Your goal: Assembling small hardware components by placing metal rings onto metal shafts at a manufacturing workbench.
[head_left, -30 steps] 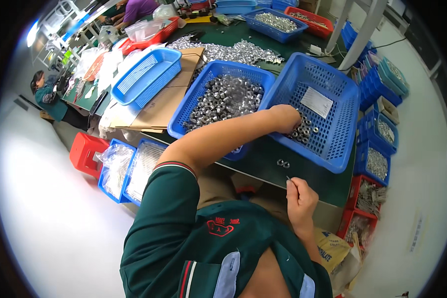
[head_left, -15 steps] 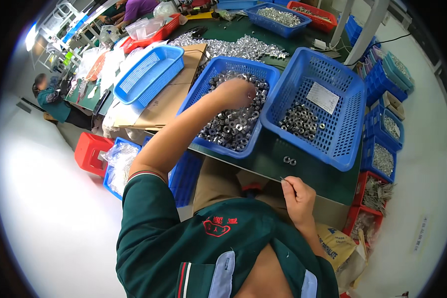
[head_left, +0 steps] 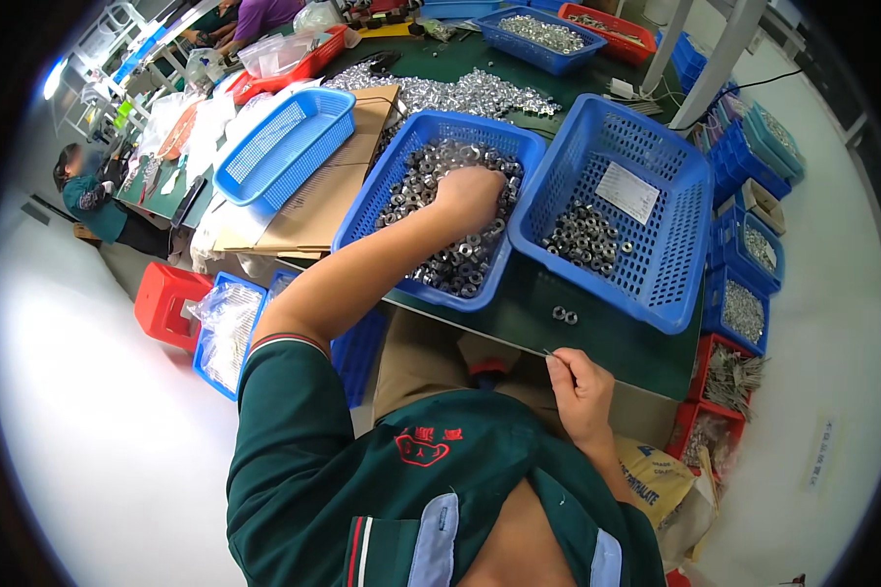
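Observation:
My left hand [head_left: 472, 199] reaches into a blue plastic basket [head_left: 364, 202] full of small shiny metal rings [head_left: 450, 266], which look like nuts or bushings. Its fingers curl down among them, and whatever lies between the fingertips is hidden. At the table's near edge my right hand [head_left: 582, 389] is closed, thumb against forefinger, pinching a thin pin-like tool [head_left: 548, 353] whose tip points up and left. Two loose rings [head_left: 565, 315] lie on the green table just beyond that hand. A second, larger blue basket [head_left: 677, 235] to the right holds a smaller heap of rings [head_left: 585, 238] and a white paper slip [head_left: 627, 192].
Left of the baskets, a light blue basket [head_left: 286, 147] rests on cardboard [head_left: 313, 201]. Loose metal parts [head_left: 470, 93] are heaped behind. A white metal post [head_left: 710, 73] rises at the back right. Stacked bins [head_left: 739, 308] line the right side. A co-worker [head_left: 98, 201] sits far left.
My left hand has shifted a little toward me within the basket of rings. My right hand keeps its pinch on the thin tool. The whole view has slid slightly.

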The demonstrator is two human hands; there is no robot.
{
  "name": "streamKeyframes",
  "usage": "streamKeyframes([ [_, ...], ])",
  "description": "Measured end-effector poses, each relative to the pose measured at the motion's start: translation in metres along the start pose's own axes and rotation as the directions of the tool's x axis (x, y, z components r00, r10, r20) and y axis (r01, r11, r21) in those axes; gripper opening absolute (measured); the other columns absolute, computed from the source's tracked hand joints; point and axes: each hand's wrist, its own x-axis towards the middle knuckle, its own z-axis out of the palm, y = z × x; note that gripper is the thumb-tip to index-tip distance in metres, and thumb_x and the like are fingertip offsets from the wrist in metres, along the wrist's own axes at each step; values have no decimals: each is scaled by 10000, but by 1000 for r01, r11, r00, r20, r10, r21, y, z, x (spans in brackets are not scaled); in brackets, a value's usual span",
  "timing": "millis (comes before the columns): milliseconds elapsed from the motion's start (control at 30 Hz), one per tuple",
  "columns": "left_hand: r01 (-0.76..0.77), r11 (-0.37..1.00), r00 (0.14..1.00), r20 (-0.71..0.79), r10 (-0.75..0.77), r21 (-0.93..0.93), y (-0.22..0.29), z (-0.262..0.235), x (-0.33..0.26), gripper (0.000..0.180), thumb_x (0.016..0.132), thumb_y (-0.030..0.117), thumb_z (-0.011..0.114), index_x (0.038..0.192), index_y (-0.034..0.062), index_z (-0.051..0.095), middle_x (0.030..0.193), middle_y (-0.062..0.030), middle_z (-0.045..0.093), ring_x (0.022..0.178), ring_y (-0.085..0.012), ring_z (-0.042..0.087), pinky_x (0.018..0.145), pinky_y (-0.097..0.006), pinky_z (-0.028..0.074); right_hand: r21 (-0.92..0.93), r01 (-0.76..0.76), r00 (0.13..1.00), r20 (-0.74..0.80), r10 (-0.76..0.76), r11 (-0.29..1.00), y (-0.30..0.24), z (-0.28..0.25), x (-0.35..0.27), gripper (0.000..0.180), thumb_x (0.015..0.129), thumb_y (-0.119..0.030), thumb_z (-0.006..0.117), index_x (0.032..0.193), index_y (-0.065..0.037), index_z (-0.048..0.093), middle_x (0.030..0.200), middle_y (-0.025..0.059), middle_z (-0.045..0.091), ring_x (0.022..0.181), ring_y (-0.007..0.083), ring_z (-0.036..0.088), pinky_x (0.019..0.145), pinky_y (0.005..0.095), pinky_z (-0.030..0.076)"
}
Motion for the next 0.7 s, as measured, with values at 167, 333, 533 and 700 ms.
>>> streamKeyframes([
  [167,-22,997,997,-69,16,-79,-4,5,1,159,757,104,579,886,48,653,911,-190,673,889,-377,651,790,-471,511,4,37,999,2,-37,999,-2,1,3,74,854,-81,666,867,-17,631,704,125,629,583,257,606,545,321,460],
  [333,15,996,995,-100,-24,-85,-16,2,1,227,764,135,605,972,68,666,906,-175,659,875,-389,625,795,-474,496,-17,35,999,-10,-36,999,-1,0,2,69,851,-76,663,865,-17,630,714,128,635,592,268,612,546,324,464],
  [533,149,177,987,136,-83,-973,-37,-22,-18,236,897,-24,535,1125,-59,584,965,-115,648,854,-184,669,794,-285,564,-17,47,999,-26,-48,999,-1,1,1,67,853,-80,661,853,-21,628,704,129,625,588,274,607,540,331,460],
  [700,80,-51,994,83,-64,-996,-28,-30,-53,229,900,-54,520,1109,-32,610,1047,-89,653,936,-165,640,854,-295,522,-1,55,998,-9,-55,998,-2,5,4,72,850,-84,663,848,-24,624,697,129,620,582,281,602,536,337,457],
])
